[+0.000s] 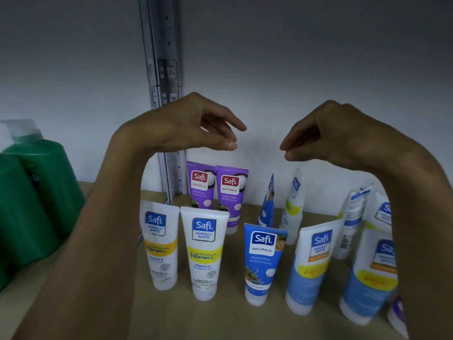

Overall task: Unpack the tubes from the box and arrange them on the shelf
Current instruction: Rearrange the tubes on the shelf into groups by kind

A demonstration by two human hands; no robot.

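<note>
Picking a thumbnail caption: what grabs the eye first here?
The left hand and right hand hover empty mid-frame, fingers loosely curled. Below them, cap-down on the shelf, stand purple tubes at the back, white Vitamin C tubes front left and a blue tube front centre. Green pump bottles sit far left.

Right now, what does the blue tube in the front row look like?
The blue Safi Naturals tube stands upright on its white cap on the shelf, flat crimped end up. It looks like glossy plastic, with a white label patch. It sits between a white Vitamin C tube and a white-and-blue tube, touching neither.
</note>
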